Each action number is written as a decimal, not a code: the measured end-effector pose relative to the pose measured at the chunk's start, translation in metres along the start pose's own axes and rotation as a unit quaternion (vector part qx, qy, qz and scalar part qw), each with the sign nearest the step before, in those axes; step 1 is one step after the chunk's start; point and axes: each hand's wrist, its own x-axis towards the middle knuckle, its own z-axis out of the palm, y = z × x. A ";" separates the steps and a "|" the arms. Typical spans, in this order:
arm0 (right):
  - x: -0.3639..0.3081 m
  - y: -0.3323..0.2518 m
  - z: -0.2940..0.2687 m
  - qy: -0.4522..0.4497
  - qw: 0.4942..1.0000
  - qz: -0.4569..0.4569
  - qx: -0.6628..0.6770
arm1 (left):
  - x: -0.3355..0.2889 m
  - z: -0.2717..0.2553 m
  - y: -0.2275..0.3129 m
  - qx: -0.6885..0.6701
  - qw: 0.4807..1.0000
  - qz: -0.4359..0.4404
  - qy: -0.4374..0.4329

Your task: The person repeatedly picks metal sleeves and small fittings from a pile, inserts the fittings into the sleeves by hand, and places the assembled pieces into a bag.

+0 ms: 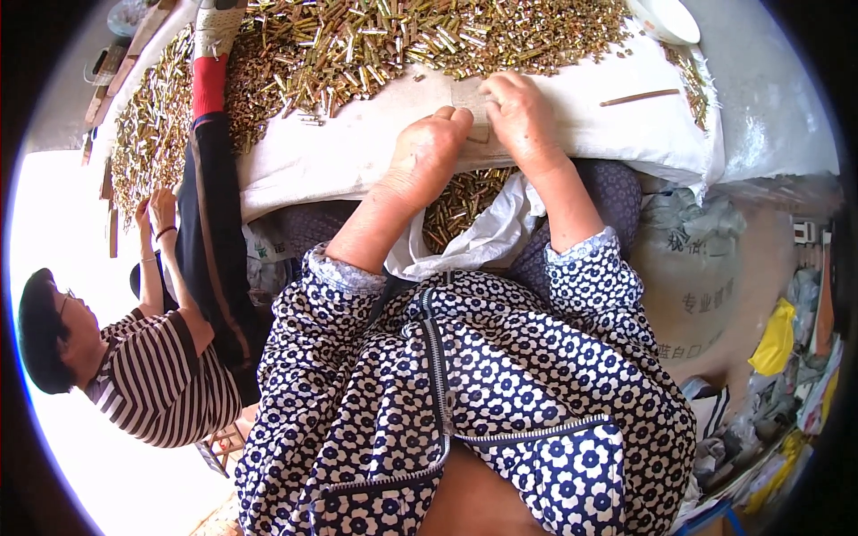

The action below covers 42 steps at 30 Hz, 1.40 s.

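Both my hands are over the near edge of a white cloth (308,161) spread with small brass-coloured metal pieces (357,45). My left hand (429,154) is closed, thumb and fingers pressed together. Anything it pinches is too small to make out. Just to its right and a little farther off, my right hand (523,116) has curled fingers, their tips down near the cloth; what they grip is hidden. A flat beige patch (470,96) lies between the hands. Below them, an open white bag (483,237) in my lap holds more long brass-coloured pieces.
A thin brown stick (640,97) lies right of my hands, and a white bowl (670,21) stands at the far right. On the left sits a person in a striped shirt (165,380). A dark trouser leg (214,214) extends along the cloth's left side. Bags (693,277) crowd the right.
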 end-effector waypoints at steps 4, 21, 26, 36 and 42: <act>0.005 0.010 0.004 0.016 0.994 -0.010 -0.105 | -0.004 -0.004 -0.003 -0.123 0.991 -0.053 0.003; 0.010 0.008 -0.006 -0.046 0.989 -0.026 -0.137 | 0.058 0.005 -0.095 -0.007 0.995 -0.015 0.103; 0.012 0.012 -0.001 -0.022 0.992 -0.020 -0.122 | 0.059 0.005 -0.092 0.048 0.994 0.020 0.097; 0.005 0.014 0.003 -0.009 0.990 -0.029 -0.140 | 0.007 -0.011 -0.071 -0.023 0.999 -0.031 -0.013; 0.000 -0.006 0.002 0.020 1.000 0.013 0.003 | 0.001 -0.012 -0.071 -0.029 0.997 -0.075 -0.019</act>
